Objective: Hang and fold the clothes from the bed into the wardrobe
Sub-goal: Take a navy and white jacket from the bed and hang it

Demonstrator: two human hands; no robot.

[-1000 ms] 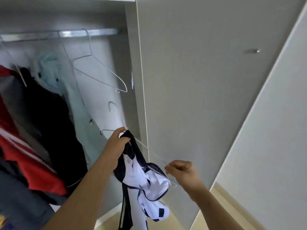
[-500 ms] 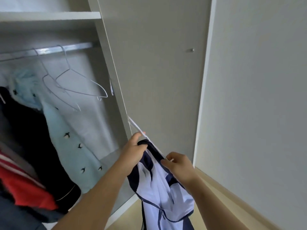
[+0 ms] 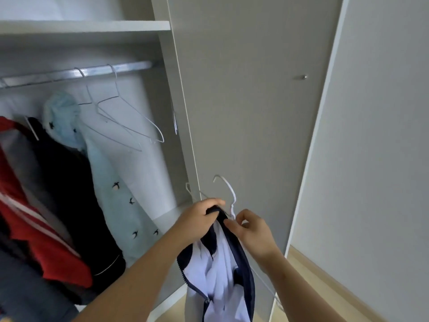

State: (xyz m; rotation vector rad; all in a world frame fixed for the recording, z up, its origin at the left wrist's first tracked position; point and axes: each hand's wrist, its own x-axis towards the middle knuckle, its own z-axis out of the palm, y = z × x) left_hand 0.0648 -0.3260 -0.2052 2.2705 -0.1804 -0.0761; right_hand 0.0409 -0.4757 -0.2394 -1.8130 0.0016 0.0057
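A white and navy zip jacket (image 3: 220, 275) hangs in front of me on a white wire hanger (image 3: 228, 191), whose hook sticks up above my hands. My left hand (image 3: 197, 220) grips the jacket's dark collar from the left. My right hand (image 3: 251, 231) pinches the collar and the hanger's neck from the right. The hanger's lower wire shows past my right forearm. The open wardrobe (image 3: 92, 33) is to the left, with its metal rail (image 3: 97, 72) up high.
Two bare wire hangers (image 3: 125, 122) hang on the rail. A light blue garment with bird prints (image 3: 109, 182), a black one (image 3: 67, 194) and a red one (image 3: 34, 228) hang to their left. The open wardrobe door (image 3: 243, 101) stands ahead, a wall on the right.
The hanger has turned so its hook points up above the collar. Both hands have closed in on the collar, and my view has swung left.
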